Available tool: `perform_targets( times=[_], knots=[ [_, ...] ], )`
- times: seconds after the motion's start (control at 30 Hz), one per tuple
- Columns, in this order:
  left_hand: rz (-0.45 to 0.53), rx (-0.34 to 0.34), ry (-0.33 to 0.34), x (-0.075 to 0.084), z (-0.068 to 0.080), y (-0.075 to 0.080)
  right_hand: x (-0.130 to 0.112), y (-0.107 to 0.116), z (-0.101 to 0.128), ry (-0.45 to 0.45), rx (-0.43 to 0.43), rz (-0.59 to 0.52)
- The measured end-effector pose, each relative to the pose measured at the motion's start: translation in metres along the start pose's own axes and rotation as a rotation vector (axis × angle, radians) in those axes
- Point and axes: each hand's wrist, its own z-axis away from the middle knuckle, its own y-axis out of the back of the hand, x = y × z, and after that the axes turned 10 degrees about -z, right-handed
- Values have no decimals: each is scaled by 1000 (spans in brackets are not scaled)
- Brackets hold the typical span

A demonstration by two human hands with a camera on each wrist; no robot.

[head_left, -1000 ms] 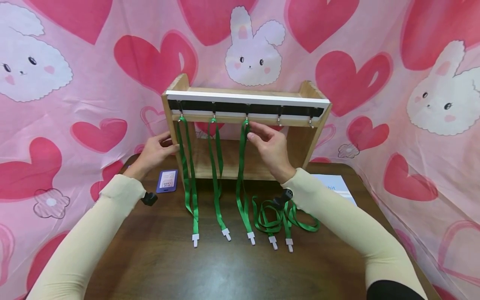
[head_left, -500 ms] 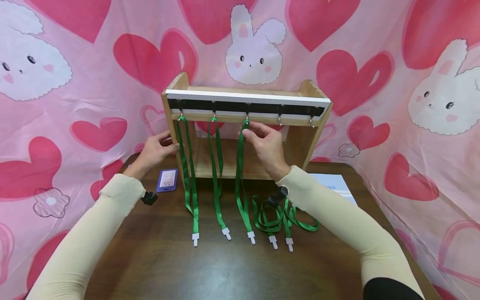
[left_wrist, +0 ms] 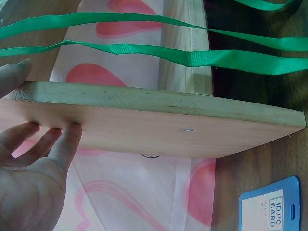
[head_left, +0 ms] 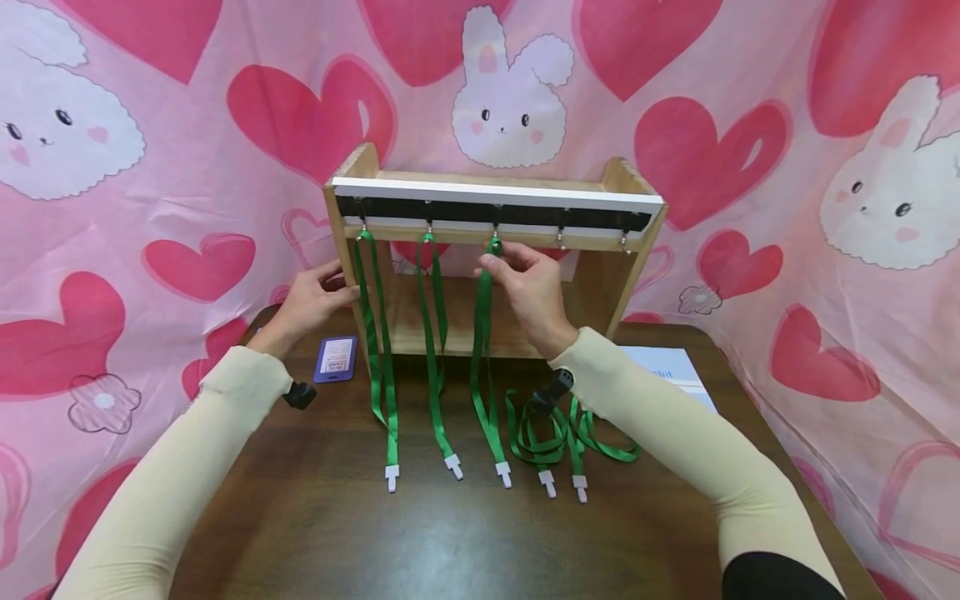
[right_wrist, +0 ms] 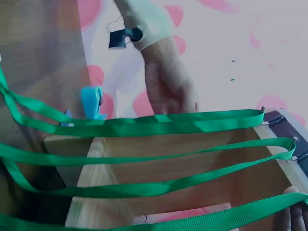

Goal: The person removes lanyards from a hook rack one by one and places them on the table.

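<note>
A small wooden shelf (head_left: 420,343) stands on the table, with a row of hooks along its dark front strip (head_left: 525,217). My left hand (head_left: 306,307) grips its left side panel (left_wrist: 144,103), the thumb on the front edge and the fingertips against the outer face. Green lanyards hang from the first three hooks from the left. Just below the third hook, my right hand (head_left: 531,293) pinches the third lanyard (head_left: 482,325) between thumb and fingers; in the right wrist view only its fingers (right_wrist: 291,214) show, at the lower right corner. White clips end the lanyards at the table.
Two more green lanyards (head_left: 536,450) lie coiled on the table at the right. A blue card holder (head_left: 334,360) lies left of the shelf. Behind my right forearm is a white and blue sheet (head_left: 667,367). A pink heart-patterned cloth (head_left: 300,125) surrounds the table.
My right hand has shifted slightly left, and its thumb now lies across the front of the third lanyard, whose strands have drawn closer together. The left hand stays on the shelf's side.
</note>
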Motion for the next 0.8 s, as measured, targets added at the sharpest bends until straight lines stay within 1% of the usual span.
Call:
perform_targets(
  times=[0.13,0.4,0.57,0.8],
  knots=[
    [2,-2,-9,0,0,0,-1,-2,0,-26,10,-25],
    [6,1,-5,1,-1,1,-3,-8,-3,-92,16,-137],
    [3,5,-10,-1,-1,1,-4,-10,-3,-117,3,-147],
    [-2,0,-1,1,0,1,-3,-11,-4,-128,19,-181]
  ],
)
